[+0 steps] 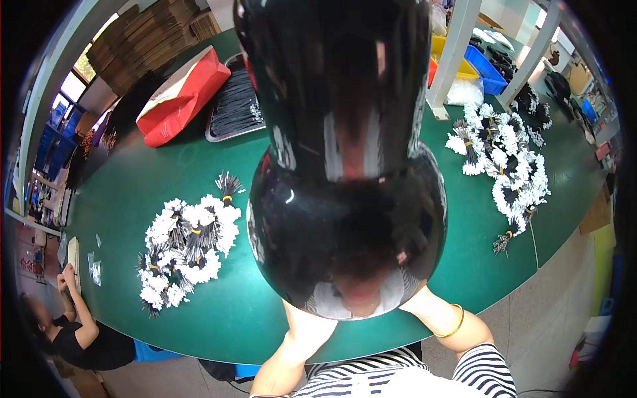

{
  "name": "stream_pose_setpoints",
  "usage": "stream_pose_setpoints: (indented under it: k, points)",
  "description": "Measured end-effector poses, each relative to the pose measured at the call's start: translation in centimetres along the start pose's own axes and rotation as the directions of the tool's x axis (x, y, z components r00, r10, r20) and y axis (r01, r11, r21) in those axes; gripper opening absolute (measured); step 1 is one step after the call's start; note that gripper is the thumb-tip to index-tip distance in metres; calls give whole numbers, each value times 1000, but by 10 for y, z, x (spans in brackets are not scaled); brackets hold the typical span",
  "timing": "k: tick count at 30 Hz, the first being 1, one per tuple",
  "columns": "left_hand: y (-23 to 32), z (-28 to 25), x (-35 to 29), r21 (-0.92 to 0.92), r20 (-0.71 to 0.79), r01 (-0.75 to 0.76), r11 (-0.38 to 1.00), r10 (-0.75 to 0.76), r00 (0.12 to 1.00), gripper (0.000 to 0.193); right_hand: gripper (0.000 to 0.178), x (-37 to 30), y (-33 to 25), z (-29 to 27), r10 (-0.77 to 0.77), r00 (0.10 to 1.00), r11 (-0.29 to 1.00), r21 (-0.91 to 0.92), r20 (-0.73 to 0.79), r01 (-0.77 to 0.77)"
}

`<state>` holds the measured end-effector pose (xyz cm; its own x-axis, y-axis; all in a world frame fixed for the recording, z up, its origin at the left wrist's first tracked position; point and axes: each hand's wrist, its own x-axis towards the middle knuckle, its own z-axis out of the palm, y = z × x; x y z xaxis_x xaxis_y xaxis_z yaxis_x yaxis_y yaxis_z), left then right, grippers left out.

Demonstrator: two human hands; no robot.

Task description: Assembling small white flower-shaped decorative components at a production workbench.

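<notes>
A large glossy black object [345,225], rounded below and narrower above, fills the middle of the head view and stands in front of both hands. What it is cannot be made out. My left hand [307,323] reaches in behind its lower left edge, and only the part by the wrist shows. By the lower right edge is my right hand [419,302], a gold bangle [454,321] on that forearm. The fingers of both hands are hidden, as is anything they may hold. To the left, bundles of short black wires with white ends [192,232] lie bound by yellow ties.
On the green table [212,325], more white-ended bundles [504,162] lie at right. A metal tray of black wires [232,99] and a red-and-white bag [182,99] are at back left. Grey posts [454,63] rise at back right beside a blue bin [488,69]. A person [83,331] sits far left.
</notes>
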<state>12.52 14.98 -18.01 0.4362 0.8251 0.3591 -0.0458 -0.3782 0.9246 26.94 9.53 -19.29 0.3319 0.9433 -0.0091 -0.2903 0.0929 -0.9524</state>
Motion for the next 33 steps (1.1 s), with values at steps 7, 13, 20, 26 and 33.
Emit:
stream_pose_setpoints:
  k: [7, 13, 20, 26, 33]
  points:
    - [-40, -8, -10, 189, 123, 98, 977, -122, 985, 62, 47, 9, -7, -10, -90, 993, 982, -161, 73, 100]
    - [-51, -12, -15, 295, 171, 127, 947, -183, 968, 61, 32, 2, 8, -16, 106, 983, 976, 171, 151, -132]
    - [-56, -16, -18, 352, 201, 133, 926, -213, 956, 60, 4, 1, 0, -14, 158, 980, 916, 354, 120, -191]
    - [-57, -19, -21, 395, 211, 134, 909, -232, 950, 59, 7, 2, -1, -13, 192, 975, 954, 214, 110, -212]
    - [-54, -16, -24, 340, 235, 225, 913, -314, 920, 56, 8, 3, -9, -12, 81, 983, 994, 54, 164, -91]
